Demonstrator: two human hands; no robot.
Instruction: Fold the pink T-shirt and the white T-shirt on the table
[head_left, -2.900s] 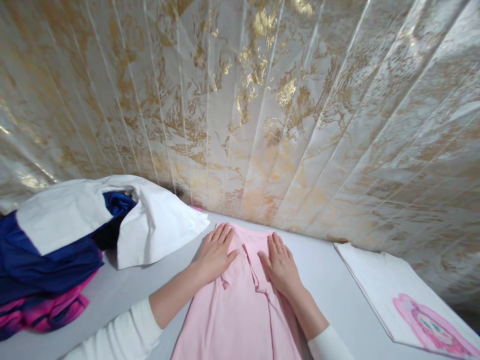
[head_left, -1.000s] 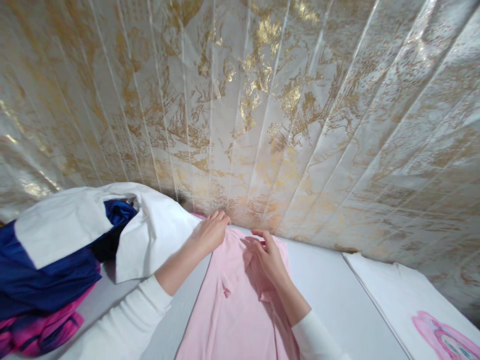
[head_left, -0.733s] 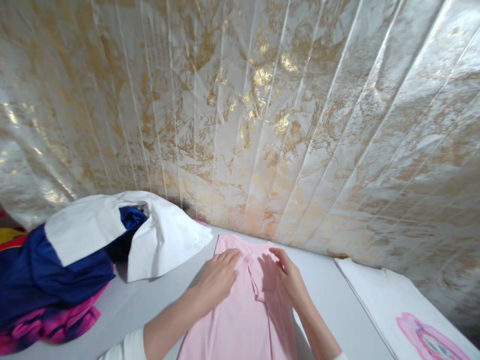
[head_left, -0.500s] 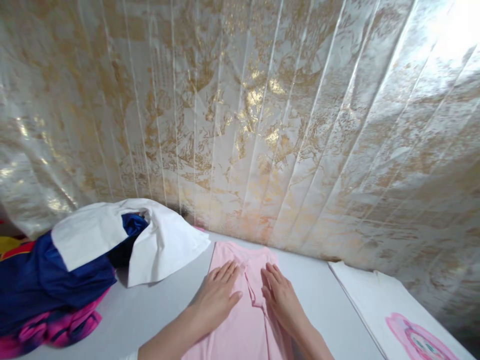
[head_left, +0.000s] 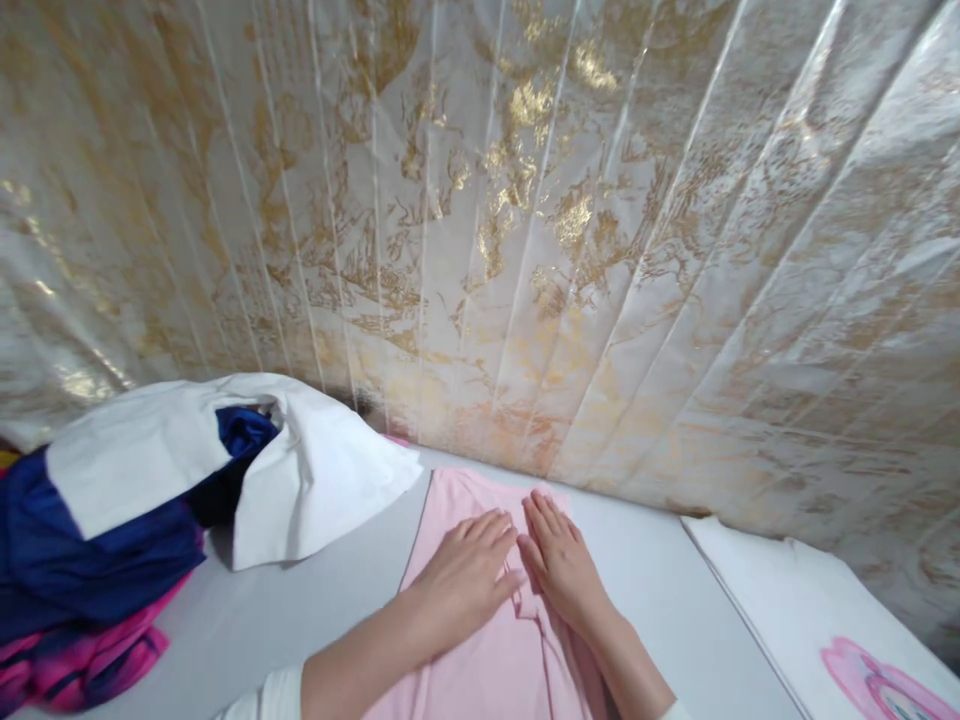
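At the lower edge, white sleeves (head_left: 274,695) end above 2 bare forearms. The pink shirt (head_left: 487,670) lies on the pale table (head_left: 652,590), running from the lower edge up toward the wall, with small creases down its middle. Both hands rest on its upper part, released and flat, palms down: the left hand (head_left: 469,570) slants across the middle, and the right hand (head_left: 562,565) lies along the right side. Their fingers are just beside each other; whether they touch, I cannot tell.

To the left, pink-and-dark cloth (head_left: 82,660) lies under blue cloth (head_left: 97,550), with white cloth (head_left: 315,490) draped on top. To the right lies a white shirt (head_left: 795,590) with a pink print (head_left: 877,680). Behind everything stands the wall (head_left: 480,250), covered in shiny gold-patterned sheeting.
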